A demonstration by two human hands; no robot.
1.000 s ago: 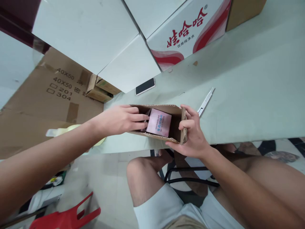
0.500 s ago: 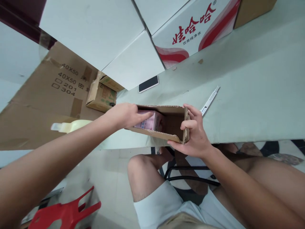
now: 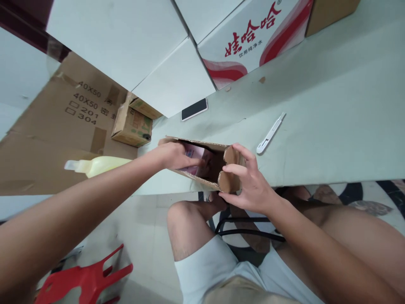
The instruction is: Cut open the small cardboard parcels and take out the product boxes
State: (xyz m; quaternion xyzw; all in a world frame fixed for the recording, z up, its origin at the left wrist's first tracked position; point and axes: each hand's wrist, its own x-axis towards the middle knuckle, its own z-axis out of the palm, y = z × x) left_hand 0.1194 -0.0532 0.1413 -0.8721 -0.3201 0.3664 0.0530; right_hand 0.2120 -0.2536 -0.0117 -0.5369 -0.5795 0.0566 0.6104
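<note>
An open, narrow cardboard box [image 3: 199, 180] is held up over the table's front edge between my two hands. Inside its left part lies a pink printed packet [image 3: 193, 154], and the right part of the interior looks dark. My left hand [image 3: 174, 155] grips the box's left end, one finger reaching inside onto the pink packet; its other fingers are partly hidden. At the right end, my right hand [image 3: 251, 179] holds the box with its fingers around two small rounded end flaps [image 3: 230, 181]. A white utility knife [image 3: 271, 133] lies on the table to the right of the box.
Large white cartons [image 3: 177, 80] stand at the back, with a phone [image 3: 194, 109] in front. Small brown boxes [image 3: 133, 126], a big brown carton [image 3: 53, 139] and a yellow bottle [image 3: 101, 165] are at left. A red plastic stool [image 3: 85, 276] stands on the floor.
The box has shifted slightly left and tipped, and its right end flaps now show folded outward under my right hand. My left finger reaches deeper into the box. The whole utility knife is now visible.
</note>
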